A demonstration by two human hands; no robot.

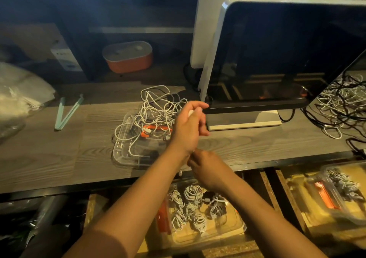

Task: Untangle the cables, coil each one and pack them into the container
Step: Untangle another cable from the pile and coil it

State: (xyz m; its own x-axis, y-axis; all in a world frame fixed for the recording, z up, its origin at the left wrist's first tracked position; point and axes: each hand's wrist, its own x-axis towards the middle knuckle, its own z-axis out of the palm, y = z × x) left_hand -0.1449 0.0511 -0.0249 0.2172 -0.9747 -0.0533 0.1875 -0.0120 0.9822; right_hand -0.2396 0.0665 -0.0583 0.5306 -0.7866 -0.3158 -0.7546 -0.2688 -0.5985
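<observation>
Your left hand (188, 127) is raised just right of the tray (122, 150), its fingers curled round a white bit of cable (191, 112). Your right hand (207, 165) sits nearer you than the tray's right corner, at the table (49, 158) edge. Its fingers curl in as if pinching the same cable, but the left wrist hides the grip and I cannot tell for sure. The stretch between the hands is hidden too, so judge its line as running far to near, with the left hand at the far end. The tangle (156, 109) heaps over the tray's far half, just left of your left hand, which is the nearer one to it; the right is well apart from it. The container (239, 226) with the finished coils (191, 194) lies below the tray and nearer you, right under your right hand. A wound coil would probably drop straight down from there, with fresh slack coming from the left.
</observation>
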